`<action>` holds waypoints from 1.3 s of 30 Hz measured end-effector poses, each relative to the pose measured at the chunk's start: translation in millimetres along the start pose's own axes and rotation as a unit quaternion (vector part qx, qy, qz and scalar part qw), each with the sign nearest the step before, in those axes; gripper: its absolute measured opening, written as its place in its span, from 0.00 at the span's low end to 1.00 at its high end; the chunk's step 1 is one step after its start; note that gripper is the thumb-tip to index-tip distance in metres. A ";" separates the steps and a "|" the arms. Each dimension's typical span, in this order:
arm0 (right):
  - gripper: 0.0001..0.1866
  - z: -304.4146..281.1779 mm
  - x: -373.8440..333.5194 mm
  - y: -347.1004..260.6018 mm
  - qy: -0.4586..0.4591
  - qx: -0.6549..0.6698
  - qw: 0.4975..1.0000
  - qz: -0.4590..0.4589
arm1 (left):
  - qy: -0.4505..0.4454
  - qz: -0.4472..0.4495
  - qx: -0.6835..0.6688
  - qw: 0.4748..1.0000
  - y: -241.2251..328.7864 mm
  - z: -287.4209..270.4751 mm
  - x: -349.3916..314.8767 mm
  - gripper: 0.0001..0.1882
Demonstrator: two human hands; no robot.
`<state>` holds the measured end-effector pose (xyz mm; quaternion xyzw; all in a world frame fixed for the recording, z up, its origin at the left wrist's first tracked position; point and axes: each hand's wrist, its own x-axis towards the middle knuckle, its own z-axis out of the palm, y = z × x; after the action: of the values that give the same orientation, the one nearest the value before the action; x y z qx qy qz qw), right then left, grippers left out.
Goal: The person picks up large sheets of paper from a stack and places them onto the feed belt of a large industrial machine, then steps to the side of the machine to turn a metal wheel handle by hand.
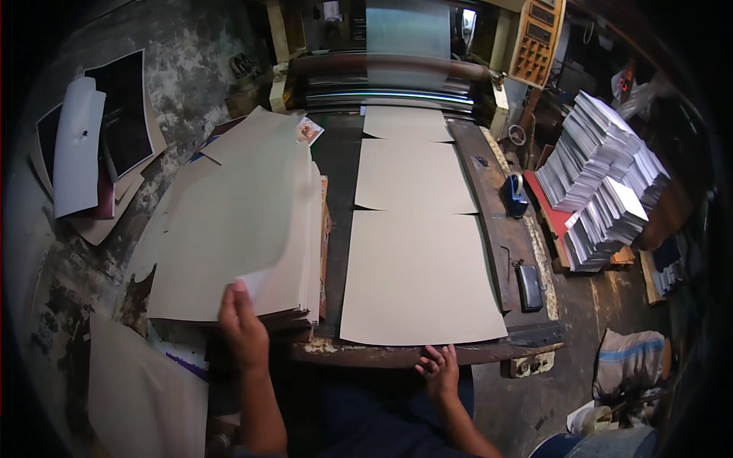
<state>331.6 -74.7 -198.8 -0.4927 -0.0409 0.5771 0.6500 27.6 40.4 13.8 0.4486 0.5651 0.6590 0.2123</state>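
Observation:
A tall stack of large beige paper sheets (229, 221) stands to the left of the machine's feed table. My left hand (246, 320) pinches the near right corner of the top sheet, which curls up and shows a paler underside. Along the feed table, several beige sheets (420, 278) lie in a row, their ends meeting or overlapping, leading up to the rollers (389, 98). By the near edge of the closest sheet is my right hand (439, 372), its fingers apart and slightly bent, with nothing in it.
A blue tape dispenser (514, 195) and a dark case (529, 288) sit on the table's right side. White paper piles (592, 153) stand farther right. A control panel (537, 42) hangs at the upper right. Loose sheets (76, 153) lie on the floor at left.

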 end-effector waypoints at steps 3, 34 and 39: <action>0.34 16.2 -5.6 -16.3 -0.030 0.012 0.999 0.019 | -0.142 0.107 0.133 0.975 2.9 -19.4 -11.9 0.15; 0.19 -36.5 -38.2 0.0 -0.110 -0.160 0.971 0.139 | -0.140 0.191 0.295 0.925 -0.2 2.8 -16.2 0.23; 0.22 -35.9 -53.6 -2.0 -0.114 -0.178 0.965 0.153 | -0.162 0.204 0.322 0.910 7.8 6.2 -15.7 0.20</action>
<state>337.7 -138.0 -188.1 -0.5317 -0.1412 0.7054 0.4469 42.5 29.3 15.4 0.6985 0.6010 0.3884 0.0061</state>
